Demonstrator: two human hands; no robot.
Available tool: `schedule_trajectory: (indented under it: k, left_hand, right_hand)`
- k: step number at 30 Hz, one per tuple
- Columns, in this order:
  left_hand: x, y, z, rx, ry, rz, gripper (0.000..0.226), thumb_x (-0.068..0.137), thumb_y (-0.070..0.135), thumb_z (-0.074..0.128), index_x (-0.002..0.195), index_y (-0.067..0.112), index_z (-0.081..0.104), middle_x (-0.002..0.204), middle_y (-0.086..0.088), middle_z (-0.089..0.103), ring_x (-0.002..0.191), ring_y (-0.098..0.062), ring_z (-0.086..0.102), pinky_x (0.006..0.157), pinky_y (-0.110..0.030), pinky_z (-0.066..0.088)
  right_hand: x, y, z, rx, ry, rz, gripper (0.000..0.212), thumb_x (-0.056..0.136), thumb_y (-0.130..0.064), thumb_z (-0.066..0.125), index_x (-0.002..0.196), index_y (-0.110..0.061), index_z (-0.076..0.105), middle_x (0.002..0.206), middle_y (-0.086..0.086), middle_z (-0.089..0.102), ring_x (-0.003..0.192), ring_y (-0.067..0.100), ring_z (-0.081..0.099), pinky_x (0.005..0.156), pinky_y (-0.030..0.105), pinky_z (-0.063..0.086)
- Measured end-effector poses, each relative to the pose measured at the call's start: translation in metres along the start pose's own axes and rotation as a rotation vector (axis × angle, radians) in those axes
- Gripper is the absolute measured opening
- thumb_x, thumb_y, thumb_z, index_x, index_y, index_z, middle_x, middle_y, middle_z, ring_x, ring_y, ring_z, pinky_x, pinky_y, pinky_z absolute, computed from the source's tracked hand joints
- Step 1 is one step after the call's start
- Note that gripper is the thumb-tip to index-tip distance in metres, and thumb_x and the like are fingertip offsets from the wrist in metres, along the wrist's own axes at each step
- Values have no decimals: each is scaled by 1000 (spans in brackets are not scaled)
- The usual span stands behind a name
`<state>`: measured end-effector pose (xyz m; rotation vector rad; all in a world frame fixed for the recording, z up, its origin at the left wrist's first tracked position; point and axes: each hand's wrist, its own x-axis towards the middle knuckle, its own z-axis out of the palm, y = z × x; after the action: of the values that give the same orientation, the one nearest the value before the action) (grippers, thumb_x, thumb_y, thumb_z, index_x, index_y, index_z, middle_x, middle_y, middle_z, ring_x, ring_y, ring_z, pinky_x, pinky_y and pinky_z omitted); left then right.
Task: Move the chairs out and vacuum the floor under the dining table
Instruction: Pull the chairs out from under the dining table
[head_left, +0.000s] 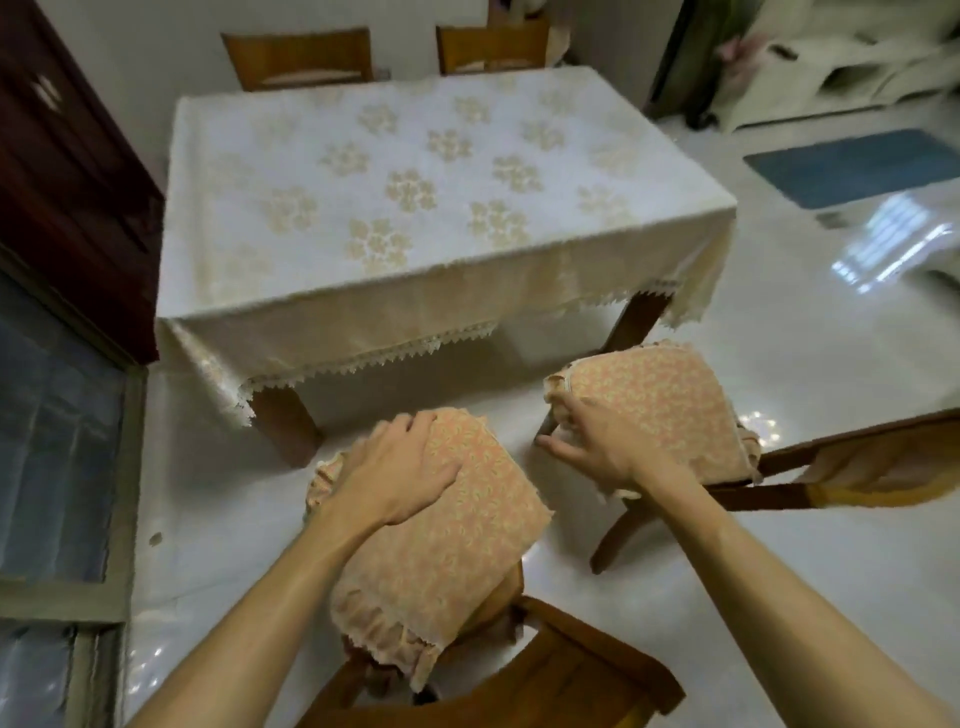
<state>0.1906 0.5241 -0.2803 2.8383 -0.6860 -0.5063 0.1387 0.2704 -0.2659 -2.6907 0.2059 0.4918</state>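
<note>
The dining table (431, 218) carries a white cloth with gold flowers and a lace hem. Two wooden chairs with orange flowered seat covers stand clear of its near side. The near chair (441, 551) is right below me; my left hand (400, 473) lies flat on the far corner of its seat. The right chair (670, 410) stands with its back toward the right. My right hand (587, 447) grips the near left corner of that seat, fingers curled under the edge. Two more chairs (301, 57) (493, 49) stay tucked in on the far side.
A dark wooden cabinet (67, 171) stands at the left, with a glass door (47, 441) below it. Glossy white floor (810, 364) spreads to the right, with a blue mat (857, 166) and a pale sofa (841, 57) beyond. A small scrap (155, 539) lies on the floor at left.
</note>
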Motion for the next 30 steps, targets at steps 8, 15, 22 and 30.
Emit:
schedule_trajectory:
  k: [8, 15, 22, 30]
  left_hand:
    - [27, 151, -65, 67, 158, 218, 81, 91, 67, 40, 154, 22, 17, 150, -4, 38, 134, -23, 41, 109, -40, 38]
    - [42, 338, -60, 92, 221, 372, 77, 91, 68, 39, 152, 26, 18, 148, -1, 41, 131, -20, 43, 105, -40, 43]
    - [58, 524, -40, 122, 220, 572, 76, 92, 66, 39, 152, 24, 21, 145, -4, 45, 127, -23, 47, 97, -40, 48]
    - [97, 700, -8, 169, 178, 793, 78, 92, 66, 39, 153, 22, 18, 139, -6, 48, 118, -22, 52, 94, -37, 49]
  right_hand:
    - [-89, 112, -108, -108, 326, 92, 73, 89, -70, 43, 150, -34, 28, 143, -3, 48, 123, 17, 50, 100, 34, 45]
    - [-194, 263, -174, -75, 439, 173, 75, 87, -72, 45, 150, -37, 25, 133, -2, 51, 113, 17, 55, 90, 36, 51]
    - [-301, 404, -214, 30, 519, 334, 77, 85, -70, 52, 150, -38, 24, 139, -2, 48, 119, 17, 53, 96, 41, 50]
    - [-380, 540, -243, 115, 588, 541, 77, 85, -70, 52, 150, -41, 23, 143, -5, 45, 122, 14, 50, 99, 38, 48]
